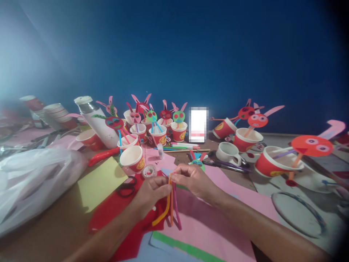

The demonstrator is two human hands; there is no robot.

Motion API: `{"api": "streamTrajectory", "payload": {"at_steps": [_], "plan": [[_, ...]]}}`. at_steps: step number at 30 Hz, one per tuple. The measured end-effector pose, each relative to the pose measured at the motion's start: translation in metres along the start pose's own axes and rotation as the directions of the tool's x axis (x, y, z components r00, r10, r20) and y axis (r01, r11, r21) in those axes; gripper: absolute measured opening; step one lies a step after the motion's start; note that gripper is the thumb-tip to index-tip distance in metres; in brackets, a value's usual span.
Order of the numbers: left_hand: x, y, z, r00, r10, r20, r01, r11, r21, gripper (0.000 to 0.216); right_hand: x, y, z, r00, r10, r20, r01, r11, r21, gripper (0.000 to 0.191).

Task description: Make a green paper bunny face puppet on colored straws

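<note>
Both hands meet low in the middle of the view over sheets of pink paper (218,222) and red paper (117,211). My left hand (151,193) and my right hand (191,180) pinch the top ends of a small bundle of straws (171,205): one yellow, one orange, one pink, hanging down and bending. Fingers of both hands are closed on the straws. Black scissors (127,187) lie just left of my left hand, and a tape roll (149,171) sits behind it.
Several red paper cups with straw-mounted paper faces (159,127) stand at the back, more at the right (275,160). A white mug (228,153), a white bottle (95,122), yellow paper (99,183), a plastic bag (32,178), pens (185,146) and a wire ring (297,214) lie around.
</note>
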State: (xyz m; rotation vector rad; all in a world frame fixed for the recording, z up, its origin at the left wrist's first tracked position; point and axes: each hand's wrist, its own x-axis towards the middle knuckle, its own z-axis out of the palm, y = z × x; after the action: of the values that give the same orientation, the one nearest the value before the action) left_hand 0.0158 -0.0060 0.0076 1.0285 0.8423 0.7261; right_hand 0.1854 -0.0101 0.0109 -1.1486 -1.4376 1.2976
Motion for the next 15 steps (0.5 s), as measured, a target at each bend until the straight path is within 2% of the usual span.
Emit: {"api": "streamTrajectory", "payload": {"at_steps": [4,8,15], "plan": [[0.0028,-0.0023,-0.0031,0.999,-0.012,-0.053,0.017,0.996,0.092,0.022,-0.0003,-0.0018,-0.0001,0.997,0.069,0.035,-0.068,0.997,-0.022,0.022],[0.005,-0.0022,-0.0048,0.998,-0.011,-0.059,0.019,0.992,0.122,0.021,-0.0009,-0.002,0.0006,0.994,0.074,0.078,-0.072,0.997,-0.021,0.025],[0.004,-0.0024,-0.0008,0.999,-0.034,-0.031,0.038,0.988,0.146,0.025,-0.0011,0.0043,0.004,0.997,0.075,0.005,-0.074,0.993,-0.097,0.017]]}}
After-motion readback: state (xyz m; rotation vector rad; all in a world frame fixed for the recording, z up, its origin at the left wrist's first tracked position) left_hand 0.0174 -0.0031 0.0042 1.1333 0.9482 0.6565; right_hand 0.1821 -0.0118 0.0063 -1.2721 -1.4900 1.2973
